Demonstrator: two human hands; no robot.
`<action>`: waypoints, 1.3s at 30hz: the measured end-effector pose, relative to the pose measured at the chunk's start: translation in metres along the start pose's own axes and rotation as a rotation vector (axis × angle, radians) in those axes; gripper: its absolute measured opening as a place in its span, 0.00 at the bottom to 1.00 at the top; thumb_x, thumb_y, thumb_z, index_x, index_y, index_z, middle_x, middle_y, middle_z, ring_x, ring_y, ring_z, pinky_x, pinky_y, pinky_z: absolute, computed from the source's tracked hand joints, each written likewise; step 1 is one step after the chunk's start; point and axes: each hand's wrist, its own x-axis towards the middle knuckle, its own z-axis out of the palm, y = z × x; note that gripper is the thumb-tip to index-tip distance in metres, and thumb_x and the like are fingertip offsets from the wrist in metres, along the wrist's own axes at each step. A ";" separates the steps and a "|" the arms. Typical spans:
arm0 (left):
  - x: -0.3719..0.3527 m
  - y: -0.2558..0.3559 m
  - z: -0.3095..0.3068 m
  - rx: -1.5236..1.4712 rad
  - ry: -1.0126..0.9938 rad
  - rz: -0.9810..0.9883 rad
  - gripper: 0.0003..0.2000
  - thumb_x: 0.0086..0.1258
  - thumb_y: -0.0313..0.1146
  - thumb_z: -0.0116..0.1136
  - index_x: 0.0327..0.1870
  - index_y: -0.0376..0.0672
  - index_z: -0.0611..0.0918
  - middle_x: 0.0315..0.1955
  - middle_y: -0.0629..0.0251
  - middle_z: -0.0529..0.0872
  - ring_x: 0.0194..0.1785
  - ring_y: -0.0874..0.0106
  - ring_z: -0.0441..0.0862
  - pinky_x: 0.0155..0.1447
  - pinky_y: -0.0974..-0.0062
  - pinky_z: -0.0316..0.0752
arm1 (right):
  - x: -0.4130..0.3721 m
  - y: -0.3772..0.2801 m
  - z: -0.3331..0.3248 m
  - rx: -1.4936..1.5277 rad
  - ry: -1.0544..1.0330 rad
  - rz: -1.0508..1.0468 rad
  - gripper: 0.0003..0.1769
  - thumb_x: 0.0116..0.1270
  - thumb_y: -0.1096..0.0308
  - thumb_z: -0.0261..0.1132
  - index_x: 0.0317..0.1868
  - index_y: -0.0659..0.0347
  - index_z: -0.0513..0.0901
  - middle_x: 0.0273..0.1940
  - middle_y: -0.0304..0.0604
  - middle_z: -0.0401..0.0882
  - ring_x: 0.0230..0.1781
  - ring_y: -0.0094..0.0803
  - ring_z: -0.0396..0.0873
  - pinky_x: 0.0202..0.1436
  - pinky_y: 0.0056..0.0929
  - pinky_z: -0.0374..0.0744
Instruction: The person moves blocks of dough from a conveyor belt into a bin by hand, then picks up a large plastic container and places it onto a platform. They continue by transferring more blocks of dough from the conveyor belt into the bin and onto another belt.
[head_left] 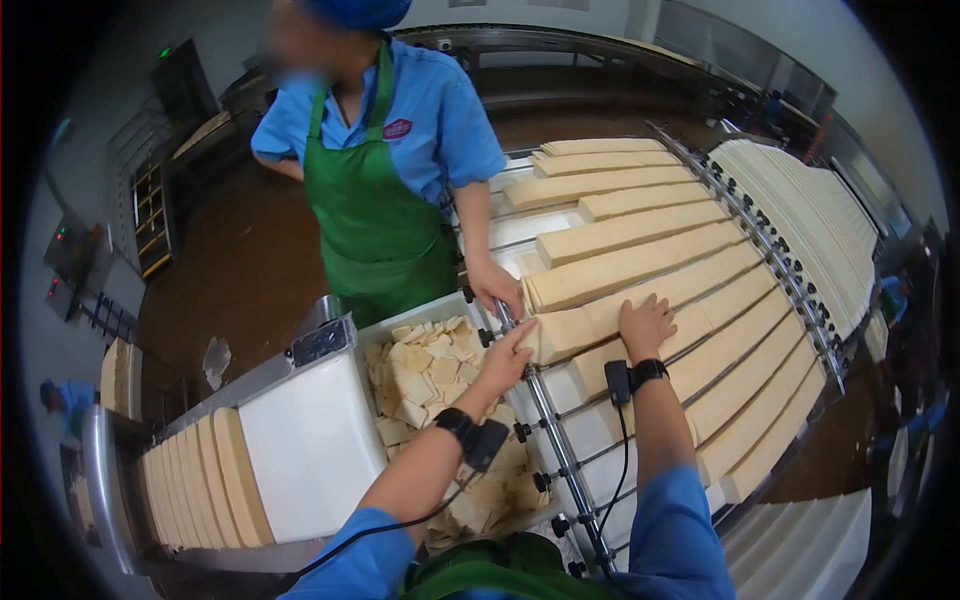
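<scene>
My left hand (503, 362) is at the near end of a long row of stacked pale dough sheets (565, 333), beside the metal rail (550, 420), with its index finger stretched toward the row's end. My right hand (648, 325) lies spread on top of the rows, fingers apart, holding nothing. More long rows of dough sheets (640, 234) run side by side in lanes divided by thin rods. Below my left hand is a white bin (368, 385) holding loose square dough pieces (440, 365).
A co-worker (380, 180) in a green apron stands across the bin, one hand (495, 287) at the rail near my left hand. At the left, a white conveyor belt (310, 450) carries upright dough stacks (215, 480). A ridged white surface (795, 220) lies beyond the lanes.
</scene>
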 end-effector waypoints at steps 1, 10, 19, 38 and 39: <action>0.001 0.002 0.007 0.004 0.023 -0.004 0.25 0.65 0.23 0.54 0.66 0.46 0.71 0.53 0.44 0.78 0.62 0.62 0.75 0.64 0.70 0.71 | -0.005 0.002 0.002 0.008 -0.006 -0.022 0.37 0.63 0.47 0.57 0.65 0.65 0.69 0.68 0.61 0.62 0.69 0.55 0.60 0.69 0.57 0.56; -0.086 0.005 -0.034 -0.070 0.449 -0.085 0.24 0.63 0.21 0.45 0.63 0.43 0.74 0.47 0.59 0.81 0.34 0.73 0.76 0.43 0.75 0.74 | 0.004 0.047 0.066 0.004 -0.322 -0.403 0.43 0.70 0.40 0.50 0.71 0.70 0.59 0.73 0.61 0.53 0.74 0.55 0.52 0.74 0.53 0.54; -0.276 -0.040 -0.142 0.390 0.685 0.025 0.20 0.66 0.26 0.55 0.61 0.39 0.74 0.57 0.51 0.74 0.62 0.55 0.70 0.68 0.65 0.64 | -0.139 -0.042 0.000 0.382 -0.455 -0.943 0.30 0.62 0.57 0.65 0.62 0.61 0.72 0.64 0.59 0.68 0.66 0.59 0.62 0.70 0.53 0.59; -0.545 -0.072 -0.281 0.758 1.234 -1.052 0.45 0.52 0.44 0.72 0.68 0.34 0.61 0.62 0.44 0.64 0.61 0.48 0.66 0.64 0.58 0.67 | -0.428 -0.273 0.047 0.612 -0.651 -1.259 0.09 0.54 0.63 0.69 0.27 0.60 0.83 0.36 0.49 0.83 0.43 0.46 0.79 0.50 0.42 0.74; -0.547 -0.069 -0.286 0.797 1.176 -1.040 0.46 0.51 0.47 0.72 0.68 0.33 0.61 0.60 0.44 0.66 0.60 0.49 0.68 0.63 0.58 0.68 | -0.445 -0.286 0.054 0.620 -0.597 -1.333 0.09 0.55 0.63 0.68 0.28 0.60 0.83 0.37 0.48 0.83 0.44 0.45 0.79 0.51 0.42 0.74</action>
